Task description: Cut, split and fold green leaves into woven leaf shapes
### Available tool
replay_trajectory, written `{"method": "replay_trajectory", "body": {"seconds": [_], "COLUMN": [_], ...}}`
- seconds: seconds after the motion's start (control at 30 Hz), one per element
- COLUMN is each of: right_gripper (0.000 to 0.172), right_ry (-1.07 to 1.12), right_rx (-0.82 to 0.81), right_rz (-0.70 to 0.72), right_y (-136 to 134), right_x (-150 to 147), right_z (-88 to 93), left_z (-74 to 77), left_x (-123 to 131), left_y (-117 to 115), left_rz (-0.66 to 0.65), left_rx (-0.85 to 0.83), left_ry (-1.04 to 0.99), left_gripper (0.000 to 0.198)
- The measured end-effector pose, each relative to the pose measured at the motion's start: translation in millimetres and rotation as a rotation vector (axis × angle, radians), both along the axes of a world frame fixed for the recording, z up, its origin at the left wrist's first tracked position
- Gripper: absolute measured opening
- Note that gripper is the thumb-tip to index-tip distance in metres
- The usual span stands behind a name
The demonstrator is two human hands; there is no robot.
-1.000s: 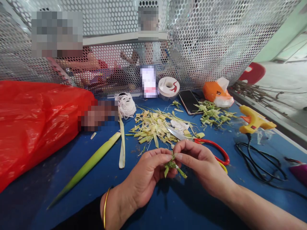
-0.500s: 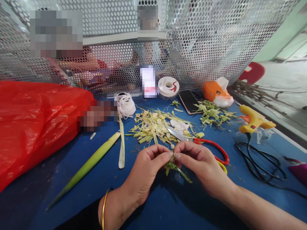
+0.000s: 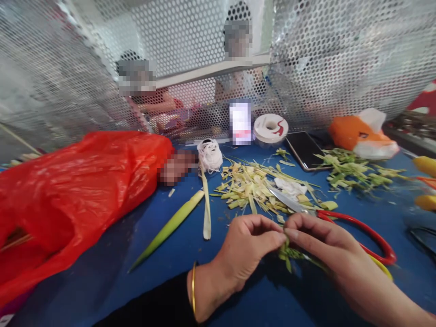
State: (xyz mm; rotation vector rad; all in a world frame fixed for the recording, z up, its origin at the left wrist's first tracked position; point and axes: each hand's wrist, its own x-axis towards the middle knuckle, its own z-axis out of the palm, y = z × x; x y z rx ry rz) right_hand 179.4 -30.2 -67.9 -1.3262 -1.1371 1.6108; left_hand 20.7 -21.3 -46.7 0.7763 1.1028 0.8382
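Note:
Both hands meet over the front of the blue table, pinching a small green piece of plant weaving (image 3: 289, 253) from its two sides. My left hand (image 3: 254, 243), with a gold bangle at the wrist, is closed on its upper end between thumb and forefinger. My right hand (image 3: 322, 240) is closed on the same end, the fingertips almost touching the left ones. Leafy bits and a stem hang below the fingers; the gripped part is mostly hidden. Just beyond the right hand lie scissors (image 3: 361, 227) with red handles, blades pointing to the pile of leaf scraps (image 3: 250, 184).
At left are a red plastic bag (image 3: 112, 168), a long green leaf (image 3: 168, 225) and a pale strip (image 3: 206, 209). Behind stand white string (image 3: 210, 156), a ribbon spool (image 3: 271, 128), a dark phone (image 3: 306, 150) and an orange tissue pack (image 3: 363, 136). People sit beyond the perforated screen.
The view has swung left, so everything sits farther right in the picture and more of the red bag shows. Both hands keep their pinch on the green piece.

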Motion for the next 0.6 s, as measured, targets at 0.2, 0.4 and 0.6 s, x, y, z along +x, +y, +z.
{"method": "replay_trajectory", "body": {"seconds": [0.2, 0.4, 0.6], "right_gripper": [0.039, 0.04, 0.038], "right_ry": [0.02, 0.004, -0.055], "right_rx": [-0.055, -0.03, 0.092], "right_rz": [0.029, 0.043, 0.025], "right_y": [-1.1, 0.4, 2.6], "right_x": [0.7, 0.0, -4.3], "right_z": [-5.9, -9.0, -2.1], "left_z": [-3.9, -7.5, -5.8], "left_x": [-1.7, -0.4, 0.3], "left_y": [-1.1, -1.1, -1.4], "left_rz": [-0.01, -0.039, -0.042], "left_rx": [0.016, 0.043, 0.006], "left_ry": [0.047, 0.073, 0.07], "left_gripper": [0.013, 0.009, 0.008]}}
